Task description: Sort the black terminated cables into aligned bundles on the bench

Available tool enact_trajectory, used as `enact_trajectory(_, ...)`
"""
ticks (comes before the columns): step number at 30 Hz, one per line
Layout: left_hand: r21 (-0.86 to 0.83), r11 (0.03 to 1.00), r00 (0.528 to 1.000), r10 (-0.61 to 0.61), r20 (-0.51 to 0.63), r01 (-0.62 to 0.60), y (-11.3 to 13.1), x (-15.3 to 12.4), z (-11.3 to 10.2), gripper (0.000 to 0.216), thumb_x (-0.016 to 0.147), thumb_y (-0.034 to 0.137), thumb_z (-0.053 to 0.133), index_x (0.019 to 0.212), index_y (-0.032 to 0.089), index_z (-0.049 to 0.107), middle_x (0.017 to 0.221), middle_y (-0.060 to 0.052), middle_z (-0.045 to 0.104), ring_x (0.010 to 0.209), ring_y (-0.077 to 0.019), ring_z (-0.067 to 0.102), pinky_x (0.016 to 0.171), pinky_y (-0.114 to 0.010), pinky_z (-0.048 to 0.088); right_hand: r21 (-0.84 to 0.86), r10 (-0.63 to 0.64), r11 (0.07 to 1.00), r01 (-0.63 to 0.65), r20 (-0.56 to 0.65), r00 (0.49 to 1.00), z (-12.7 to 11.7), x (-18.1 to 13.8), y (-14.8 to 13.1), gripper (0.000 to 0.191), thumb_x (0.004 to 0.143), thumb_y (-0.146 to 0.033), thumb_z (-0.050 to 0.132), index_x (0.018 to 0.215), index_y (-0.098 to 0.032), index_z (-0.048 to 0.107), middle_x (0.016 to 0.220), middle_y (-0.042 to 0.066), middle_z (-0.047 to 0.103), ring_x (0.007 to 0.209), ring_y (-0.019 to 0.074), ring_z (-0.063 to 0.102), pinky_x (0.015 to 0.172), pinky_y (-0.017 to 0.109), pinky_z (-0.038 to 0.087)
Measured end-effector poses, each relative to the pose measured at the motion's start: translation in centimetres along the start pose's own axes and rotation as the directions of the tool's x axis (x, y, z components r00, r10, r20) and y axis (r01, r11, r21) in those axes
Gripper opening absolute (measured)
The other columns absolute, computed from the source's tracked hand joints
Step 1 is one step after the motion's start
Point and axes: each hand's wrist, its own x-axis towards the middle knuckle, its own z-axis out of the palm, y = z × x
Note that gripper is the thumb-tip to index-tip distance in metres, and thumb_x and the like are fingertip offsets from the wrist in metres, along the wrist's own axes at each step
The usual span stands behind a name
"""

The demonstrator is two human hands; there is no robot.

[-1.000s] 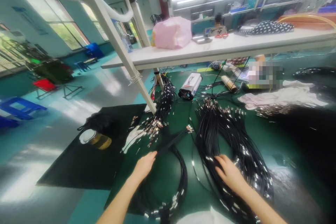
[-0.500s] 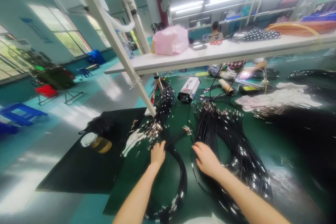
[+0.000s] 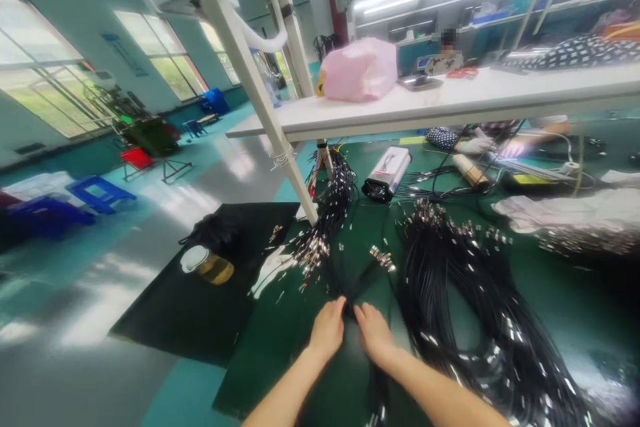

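My left hand and my right hand are close together over the green tabletop. Both are closed on a bundle of black cables, near where its strands cross. Beyond the fingers, one end of the bundle shows a cluster of metal connectors. The lower part of the bundle hangs down behind my right wrist, with pale tags near the bottom. To the right of my hands lies a larger coil of black cables, its metal ends pointing away from me.
Another heap of cables lies by the shelf post. A white glove and a lidded jar are on the left. A white box-shaped device stands at the back. Across the table are a co-worker's gloved hands.
My right hand has moved left from beside the large coil to join my left hand at the smaller bundle. The bundle has shifted with them, and the view has turned left.
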Motion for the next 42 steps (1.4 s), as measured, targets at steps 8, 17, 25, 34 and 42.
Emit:
enact_trajectory(8, -0.001, 0.98, 0.892, 0.179, -0.415, -0.197, 0.4, -4.1, -2.5, 0.032, 0.078, 0.006, 0.04, 0.106, 0.019, 0.043, 0.094, -0.007, 0.059, 0.09, -0.0195, 0.057, 0.084, -0.039, 0.046, 0.245, -0.29, 0.919, 0.308, -0.107, 0.951, -0.7, -1.0, 0.0, 0.07, 0.062, 0.004, 0.036, 0.129, -0.016, 0.029, 0.121, 0.011, 0.04, 0.112, 0.0216, 0.04, 0.093, 0.033, 0.035)
enact_trajectory(17, 0.011, 1.0, 0.982, 0.014, -0.191, -0.012, -1.7, -3.6, -0.1, 0.035, 0.077, 0.004, 0.032, 0.11, 0.011, 0.044, 0.095, -0.012, 0.057, 0.087, -0.0215, 0.056, 0.074, -0.037, 0.05, 0.177, -0.138, 0.976, 0.128, 0.047, 0.989, -0.2, 1.8, -2.5, 0.057, 0.061, -0.001, 0.048, 0.116, -0.013, 0.044, 0.113, 0.013, 0.047, 0.103, 0.0245, 0.044, 0.088, 0.037, 0.037)
enact_trajectory(25, -0.122, 0.99, 0.957, 0.031, -0.287, -0.068, 0.6, -2.6, -1.0, 0.03, 0.08, 0.006, 0.032, 0.106, 0.015, 0.045, 0.093, -0.011, 0.057, 0.087, -0.0196, 0.056, 0.076, -0.036, 0.049, 0.192, 0.106, 0.975, -0.113, 0.05, 0.993, 0.1, 2.0, -2.7, 0.043, 0.06, 0.001, 0.042, 0.101, -0.005, 0.054, 0.098, 0.018, 0.057, 0.094, 0.0266, 0.053, 0.082, 0.038, 0.043)
enact_trajectory(34, -0.05, 0.994, 0.823, 0.053, -0.566, -0.098, 1.6, -6.7, -4.0, 0.03, 0.079, 0.012, 0.044, 0.106, 0.024, 0.043, 0.087, -0.007, 0.06, 0.082, -0.0218, 0.059, 0.072, -0.041, 0.049, 0.387, -0.366, 0.826, 0.409, -0.185, 0.912, -2.8, -0.9, -2.7, 0.057, 0.064, -0.005, 0.041, 0.119, -0.018, 0.044, 0.127, 0.008, 0.044, 0.12, 0.0216, 0.034, 0.1, 0.034, 0.028)
enact_trajectory(42, 0.035, 0.991, 0.922, -0.109, -0.373, 0.131, -1.6, -5.1, 0.9, 0.033, 0.078, 0.007, 0.036, 0.107, 0.016, 0.047, 0.099, -0.009, 0.059, 0.09, -0.0217, 0.057, 0.075, -0.036, 0.047, 0.102, -0.161, 0.982, 0.157, 0.033, 0.986, -2.6, 2.3, -3.7, 0.033, 0.065, -0.013, 0.049, 0.097, -0.014, 0.055, 0.1, 0.014, 0.056, 0.094, 0.0302, 0.049, 0.077, 0.044, 0.04)
